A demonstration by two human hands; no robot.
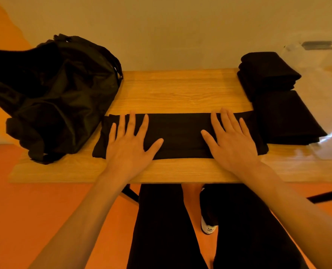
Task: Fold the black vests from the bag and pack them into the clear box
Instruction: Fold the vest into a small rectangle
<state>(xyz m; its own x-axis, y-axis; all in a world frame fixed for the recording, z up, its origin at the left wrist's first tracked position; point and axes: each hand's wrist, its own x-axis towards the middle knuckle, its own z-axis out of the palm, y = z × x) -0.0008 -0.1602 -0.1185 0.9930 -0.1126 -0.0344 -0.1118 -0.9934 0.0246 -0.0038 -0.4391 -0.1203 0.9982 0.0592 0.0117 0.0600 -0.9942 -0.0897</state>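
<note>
Left hand (131, 146) and right hand (233, 146) lie flat, fingers spread, gripping nothing. They press the vest (180, 133), a long strip on the counter (180, 90), to set the crease. Bag (54, 90) sits at my left. Folded vests (274, 94) are stacked at the clear box (328, 84); can't tell if inside.

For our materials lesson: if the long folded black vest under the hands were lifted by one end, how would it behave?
Probably floppy: the vest is thin cloth lying flat in a long strip, so it would droop and unfold. Likely light, being so thin under the left hand and right hand. Pushed, it may bunch on the wooden table.
</note>
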